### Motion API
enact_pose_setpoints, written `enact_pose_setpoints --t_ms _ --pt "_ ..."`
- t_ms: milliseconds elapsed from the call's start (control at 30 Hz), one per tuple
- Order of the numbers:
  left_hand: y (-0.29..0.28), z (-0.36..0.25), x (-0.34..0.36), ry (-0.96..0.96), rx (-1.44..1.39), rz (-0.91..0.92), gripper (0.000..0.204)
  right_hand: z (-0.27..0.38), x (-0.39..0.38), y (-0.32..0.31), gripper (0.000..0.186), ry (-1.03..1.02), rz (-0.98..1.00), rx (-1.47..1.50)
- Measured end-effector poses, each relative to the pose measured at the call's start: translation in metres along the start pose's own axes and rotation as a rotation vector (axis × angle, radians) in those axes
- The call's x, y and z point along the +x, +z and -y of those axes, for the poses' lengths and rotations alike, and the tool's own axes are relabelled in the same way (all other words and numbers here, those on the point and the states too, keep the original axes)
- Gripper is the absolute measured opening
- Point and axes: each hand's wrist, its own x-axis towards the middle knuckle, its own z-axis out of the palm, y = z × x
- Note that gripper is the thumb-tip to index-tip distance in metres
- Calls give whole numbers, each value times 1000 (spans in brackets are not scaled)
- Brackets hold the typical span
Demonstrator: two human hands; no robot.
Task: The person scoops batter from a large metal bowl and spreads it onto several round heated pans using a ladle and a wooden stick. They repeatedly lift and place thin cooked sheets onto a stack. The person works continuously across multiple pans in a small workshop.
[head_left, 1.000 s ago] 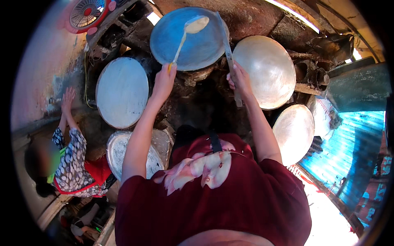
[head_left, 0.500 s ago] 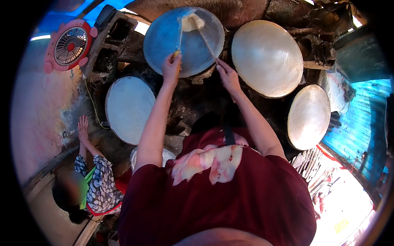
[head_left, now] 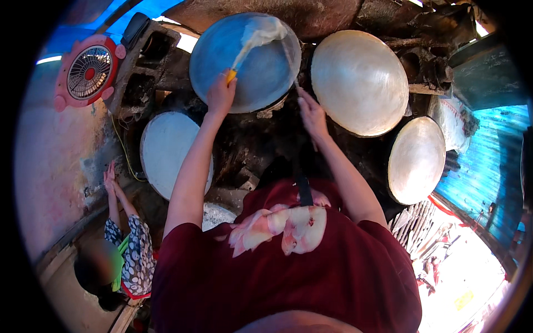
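Note:
A wide round griddle (head_left: 214, 47) lies at the far middle. Over it a soft pale sheet (head_left: 264, 32), like a thin pancake, is bunched and blurred by motion. My left hand (head_left: 221, 97) is closed round a yellow-handled tool (head_left: 231, 75), whose far end runs into the sheet. At the griddle's near right edge, my right hand (head_left: 312, 116) grips a thin stick (head_left: 297, 83). The stick slants up over the griddle towards the sheet's right end; its tip is blurred. Which of the two tools carries the sheet's weight I cannot tell.
More round griddles stand around: a large one (head_left: 361, 83) to the right, a smaller one (head_left: 417, 161) beyond it, a white one (head_left: 169, 155) at left. A pink fan (head_left: 89, 72) is at far left. Another person (head_left: 133, 255) sits lower left, hands together.
The pale sheet has stretched from a small clump into a longer band reaching towards my left hand. My left hand has moved left and nearer; my right hand has shifted slightly nearer.

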Motion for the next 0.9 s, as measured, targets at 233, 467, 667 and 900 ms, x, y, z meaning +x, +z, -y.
enact_pose_setpoints --t_ms 233,467,667,900 --pt "-20 78 -14 -241 4 -69 40 23 32 2 39 -90 39 -85" --pt "-20 15 -45 -331 -211 -245 37 31 64 61 42 -20 185 -204" --pt "-26 11 -26 -375 16 93 43 42 89 13 41 129 185 -230" --pt "-61 66 -90 -614 -141 -9 38 42 98 34 40 -209 223 -207"
